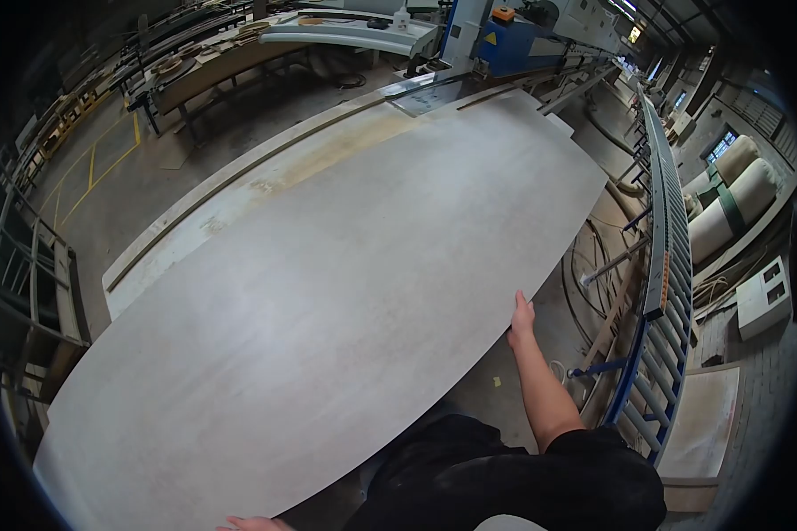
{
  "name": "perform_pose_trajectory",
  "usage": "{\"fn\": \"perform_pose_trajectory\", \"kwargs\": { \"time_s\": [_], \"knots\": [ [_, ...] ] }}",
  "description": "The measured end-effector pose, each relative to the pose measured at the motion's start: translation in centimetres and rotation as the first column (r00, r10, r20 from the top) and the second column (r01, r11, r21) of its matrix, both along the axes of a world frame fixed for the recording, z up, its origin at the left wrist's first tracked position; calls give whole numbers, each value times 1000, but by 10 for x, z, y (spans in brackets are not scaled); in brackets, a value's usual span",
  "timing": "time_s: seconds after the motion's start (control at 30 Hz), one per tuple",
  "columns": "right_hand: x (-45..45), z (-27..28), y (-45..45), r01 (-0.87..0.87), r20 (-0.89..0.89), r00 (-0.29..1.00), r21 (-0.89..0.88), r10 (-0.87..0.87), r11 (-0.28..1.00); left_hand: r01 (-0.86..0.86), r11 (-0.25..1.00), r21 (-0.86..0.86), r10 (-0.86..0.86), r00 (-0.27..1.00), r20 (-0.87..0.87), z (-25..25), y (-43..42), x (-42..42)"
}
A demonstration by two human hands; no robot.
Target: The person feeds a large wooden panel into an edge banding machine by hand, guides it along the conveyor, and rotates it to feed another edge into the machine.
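Observation:
A large, pale grey flat panel (328, 257) lies across a long machine table (319, 159) and reaches toward my body. My right hand (522, 319) is closed on the panel's near edge, right of the middle, with its thumb side up and the other fingers mostly hidden. At the bottom of the view, my left hand (255, 524) is at the same edge, closer to the panel's left end. The frame cuts off much of this hand; its visible fingers lie at the panel, and its underside is hidden.
A blue-framed roller conveyor (660, 265) runs along the right, with hoses and cables (589, 274) on the floor beside it. Blue machinery (509, 44) stands at the far end. A metal rack (31, 283) is at left, and a bench (221, 75) with wooden pieces behind.

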State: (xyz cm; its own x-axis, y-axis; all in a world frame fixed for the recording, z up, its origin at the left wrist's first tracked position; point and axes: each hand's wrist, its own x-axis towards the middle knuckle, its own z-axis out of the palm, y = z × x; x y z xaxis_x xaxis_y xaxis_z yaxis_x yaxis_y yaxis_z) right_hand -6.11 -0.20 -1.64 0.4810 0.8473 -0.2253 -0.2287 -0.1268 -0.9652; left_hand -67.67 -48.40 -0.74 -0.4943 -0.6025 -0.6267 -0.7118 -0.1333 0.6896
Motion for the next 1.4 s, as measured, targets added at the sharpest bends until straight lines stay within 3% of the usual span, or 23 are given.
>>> {"fn": "perform_pose_trajectory", "kwargs": {
  "time_s": [0.13,0.23,0.33,0.37,0.43,0.5,0.57,0.63,0.7,0.73,0.77,0.8,0.83,0.9,0.97,1.03,1.07,1.13,1.2,1.27,1.4],
  "knots": [
    [35,14,31,-10,-13,1000,15,10,1000,291,954,69,-248,899,-362,17,72,80],
    [90,6,77,-40,24,999,71,38,997,481,876,25,-366,700,-613,21,116,143],
    [155,5,149,86,75,992,168,-99,982,566,819,-94,-405,455,-793,24,143,230],
    [172,14,167,102,50,992,211,-115,972,424,852,308,-158,768,-621,-21,129,232],
    [222,6,207,80,131,984,278,-121,957,294,931,215,-120,805,-581,1,190,282],
    [271,-12,247,80,-6,997,268,-81,960,319,901,295,-93,805,-586,11,223,314],
    [249,37,253,164,-274,956,197,-106,967,290,930,225,-69,741,-668,32,251,340],
    [262,18,258,117,-32,993,334,-113,935,195,972,128,-50,712,-701,43,263,356],
    [263,5,268,91,9,995,334,-100,938,113,991,71,-26,688,-725,19,261,340],
    [275,1,260,98,59,990,335,-125,937,179,978,105,-43,667,-744,-3,240,331],
    [267,7,255,126,117,978,319,-171,939,135,976,173,23,721,-693,23,263,340],
    [260,15,258,162,176,959,302,-222,939,183,942,280,67,718,-692,7,249,330],
    [280,-14,268,67,382,894,403,-235,913,116,971,211,60,733,-677,20,265,334],
    [255,10,272,58,157,979,413,-133,909,165,969,185,11,719,-695,20,270,329],
    [247,10,288,87,93,986,442,-142,893,111,973,200,59,722,-689,27,279,329],
    [241,-1,308,17,481,847,402,-226,916,106,973,203,69,709,-702,36,299,332],
    [231,5,314,27,481,844,403,-236,915,107,987,119,1,740,-673,32,299,328],
    [208,26,323,-47,677,683,415,-274,909,117,993,32,-70,768,-636,23,296,322],
    [198,33,333,-105,740,622,404,-257,909,154,984,-84,-174,777,-606,18,296,313],
    [184,45,340,-209,812,530,404,-244,891,170,982,-81,-182,753,-633,19,305,316],
    [184,43,335,-377,838,535,352,-108,857,176,982,-68,-168,649,-742,9,289,307]
  ]
}}
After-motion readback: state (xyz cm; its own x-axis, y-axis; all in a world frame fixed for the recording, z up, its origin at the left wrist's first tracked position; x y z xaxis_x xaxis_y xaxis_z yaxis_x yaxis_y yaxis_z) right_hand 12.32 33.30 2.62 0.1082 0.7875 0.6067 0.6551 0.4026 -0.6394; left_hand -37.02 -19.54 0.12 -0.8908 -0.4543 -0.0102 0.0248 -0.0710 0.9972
